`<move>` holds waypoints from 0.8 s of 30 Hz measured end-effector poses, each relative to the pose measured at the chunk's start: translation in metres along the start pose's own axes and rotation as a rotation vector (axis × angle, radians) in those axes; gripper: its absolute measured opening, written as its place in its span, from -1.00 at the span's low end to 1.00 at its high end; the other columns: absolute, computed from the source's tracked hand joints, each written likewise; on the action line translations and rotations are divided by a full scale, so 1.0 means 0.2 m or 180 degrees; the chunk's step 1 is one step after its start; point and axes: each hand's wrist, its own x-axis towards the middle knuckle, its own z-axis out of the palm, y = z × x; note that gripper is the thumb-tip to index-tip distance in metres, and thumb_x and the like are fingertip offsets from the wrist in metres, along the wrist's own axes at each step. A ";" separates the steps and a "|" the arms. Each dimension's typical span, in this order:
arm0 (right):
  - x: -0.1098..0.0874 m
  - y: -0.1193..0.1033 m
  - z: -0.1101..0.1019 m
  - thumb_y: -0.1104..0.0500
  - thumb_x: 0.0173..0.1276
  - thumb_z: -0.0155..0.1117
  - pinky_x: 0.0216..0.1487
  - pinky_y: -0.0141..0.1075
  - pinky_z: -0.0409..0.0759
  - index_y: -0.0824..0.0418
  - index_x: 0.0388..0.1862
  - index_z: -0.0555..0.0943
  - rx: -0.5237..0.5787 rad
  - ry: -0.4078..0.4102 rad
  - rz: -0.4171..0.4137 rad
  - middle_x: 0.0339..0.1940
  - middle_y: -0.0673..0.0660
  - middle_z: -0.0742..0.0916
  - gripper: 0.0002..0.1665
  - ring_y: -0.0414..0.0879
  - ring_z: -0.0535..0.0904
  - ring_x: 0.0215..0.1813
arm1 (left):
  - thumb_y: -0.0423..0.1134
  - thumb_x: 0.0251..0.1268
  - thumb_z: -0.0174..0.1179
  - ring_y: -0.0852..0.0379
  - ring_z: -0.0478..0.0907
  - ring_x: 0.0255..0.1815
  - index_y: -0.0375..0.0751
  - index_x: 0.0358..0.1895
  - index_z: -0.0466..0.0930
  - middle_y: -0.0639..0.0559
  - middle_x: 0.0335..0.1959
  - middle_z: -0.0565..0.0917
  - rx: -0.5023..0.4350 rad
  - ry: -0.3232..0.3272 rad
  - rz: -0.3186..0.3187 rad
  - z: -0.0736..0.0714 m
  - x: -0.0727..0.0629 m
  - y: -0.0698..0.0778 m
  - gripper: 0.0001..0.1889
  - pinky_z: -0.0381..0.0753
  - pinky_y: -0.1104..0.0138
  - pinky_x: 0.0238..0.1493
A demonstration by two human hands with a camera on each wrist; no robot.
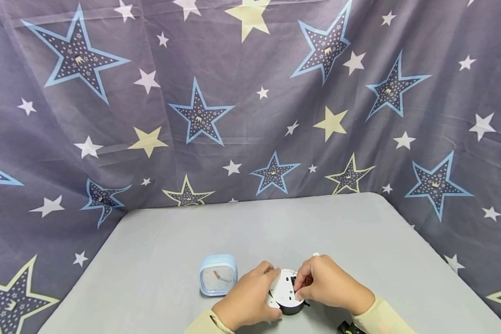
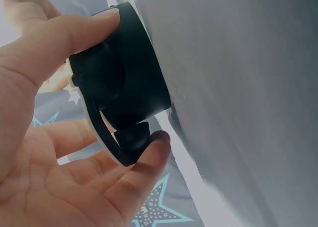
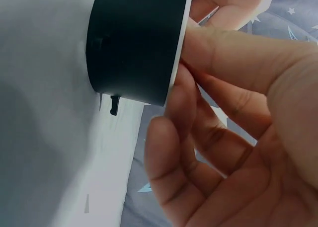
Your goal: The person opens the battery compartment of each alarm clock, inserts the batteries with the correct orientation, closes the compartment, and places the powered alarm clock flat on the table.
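Observation:
A round clock (image 1: pixel 285 288) with a black body and a white back lies back side up on the table. My left hand (image 1: pixel 250 293) grips it from the left. In the left wrist view the left thumb presses the black side wall (image 2: pixel 131 73), and the fingers reach round a small ear-shaped part (image 2: pixel 133 142). My right hand (image 1: pixel 327 284) bends over the white back, its thumb and fingertips together beside a dark slot (image 1: pixel 293 281). In the right wrist view those fingertips meet the white rim (image 3: pixel 180 48); I cannot tell what they pinch.
A light blue square alarm clock (image 1: pixel 218 274) stands to the left of my left hand. Behind the right hand a small white piece (image 1: pixel 316 254) peeks out. Near the right sleeve lies a dark object (image 1: pixel 350 327). A star-patterned curtain (image 1: pixel 250 116) borders the grey table (image 1: pixel 171 241).

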 end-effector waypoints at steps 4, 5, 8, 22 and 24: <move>0.01 -0.01 0.00 0.30 -0.04 0.66 -0.47 -0.40 0.56 -0.07 -0.59 0.72 0.0016 -0.0052 0.0043 -0.60 -0.22 0.69 -0.70 -0.33 0.56 -0.51 | 0.03 -0.20 0.65 0.23 0.59 -0.01 -0.32 0.38 0.53 0.00 0.17 0.59 0.0002 -0.0013 -0.0007 -0.01 0.00 0.00 -0.04 0.66 0.33 0.08; 0.01 -0.01 0.00 0.31 -0.04 0.66 -0.47 -0.40 0.56 -0.07 -0.60 0.72 0.0020 -0.0067 0.0048 -0.60 -0.22 0.69 -0.70 -0.33 0.56 -0.52 | 0.03 -0.20 0.65 0.23 0.59 -0.01 -0.32 0.38 0.53 0.00 0.17 0.59 -0.0001 -0.0021 -0.0007 -0.01 0.00 0.00 -0.04 0.66 0.33 0.08; 0.02 -0.01 0.00 0.32 -0.06 0.66 -0.48 -0.40 0.55 -0.05 -0.61 0.72 0.0036 -0.0107 0.0044 -0.62 -0.21 0.69 -0.70 -0.32 0.56 -0.53 | 0.03 -0.19 0.65 0.24 0.59 -0.01 -0.32 0.38 0.53 0.00 0.17 0.59 -0.0017 -0.0050 -0.0015 -0.01 0.00 0.00 -0.04 0.66 0.32 0.09; 0.05 -0.03 -0.01 0.31 -0.14 0.69 -0.55 -0.41 0.49 0.00 -0.65 0.69 -0.0030 -0.0193 0.0059 -0.70 -0.21 0.64 -0.69 -0.36 0.49 -0.61 | 0.02 -0.21 0.65 0.22 0.60 0.00 -0.31 0.37 0.54 -0.02 0.18 0.59 0.0015 0.0008 0.0016 0.00 -0.01 0.00 -0.04 0.67 0.31 0.10; 0.06 -0.03 -0.01 0.31 -0.15 0.69 -0.55 -0.42 0.49 0.00 -0.66 0.69 -0.0050 -0.0200 0.0061 -0.70 -0.22 0.63 -0.69 -0.36 0.49 -0.61 | 0.02 -0.21 0.65 0.23 0.60 0.00 -0.30 0.38 0.54 -0.01 0.18 0.59 0.0010 0.0005 0.0014 0.00 -0.01 0.00 -0.04 0.67 0.31 0.10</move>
